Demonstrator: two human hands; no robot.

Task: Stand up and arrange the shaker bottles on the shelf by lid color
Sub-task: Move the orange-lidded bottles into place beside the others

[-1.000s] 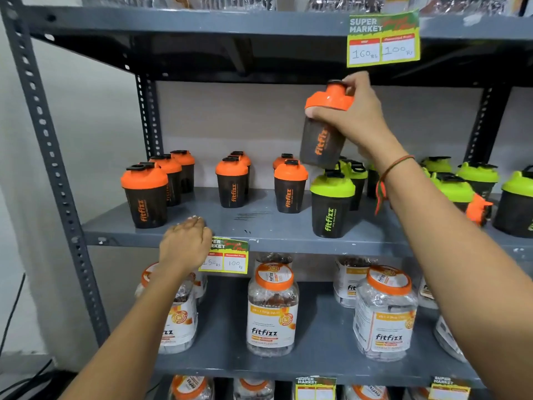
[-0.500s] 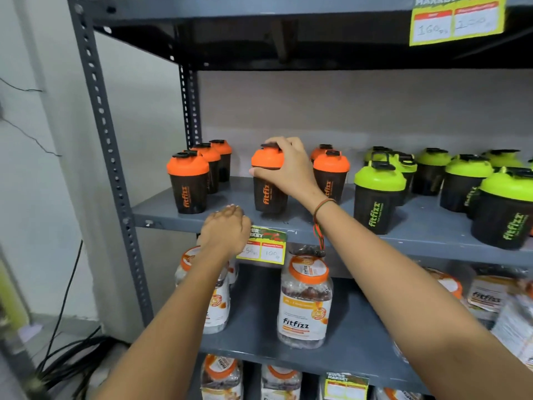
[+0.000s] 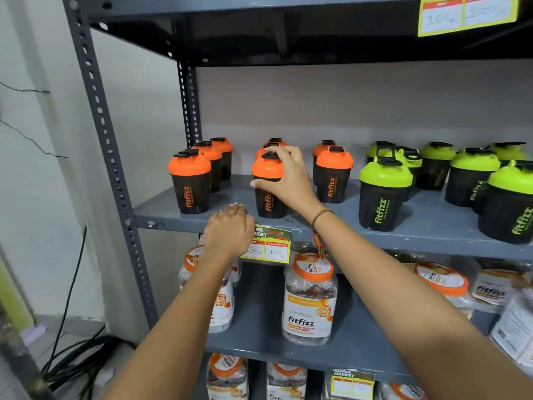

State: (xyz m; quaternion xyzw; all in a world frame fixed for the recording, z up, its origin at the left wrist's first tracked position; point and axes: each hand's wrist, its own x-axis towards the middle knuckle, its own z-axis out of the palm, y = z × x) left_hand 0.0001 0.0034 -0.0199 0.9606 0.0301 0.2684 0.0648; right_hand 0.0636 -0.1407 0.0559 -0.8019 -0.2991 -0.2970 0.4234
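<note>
The right hand (image 3: 284,180) has its grip closed over the lid of an orange bottle (image 3: 268,187), fingers over the cap and thumb along the lid's lower edge. The bottle stands upright on the shelf (image 3: 331,226), near the front edge, at the head of the middle orange column, with more orange bottles to its left and right. The green bottles (image 3: 383,194) stand grouped on the right, apart from the orange ones. The left hand (image 3: 230,229) holds nothing; it rests curled on the shelf's front lip, just left of the price tag (image 3: 269,246).

The step looks like setting this bottle into its column. To do it well, make sure the base sits flat before letting go, square it with the bottles behind and turn the logo forward like its neighbours. Lift the fingers straight up off the lid so the bottle does not tip toward the edge.
</note>
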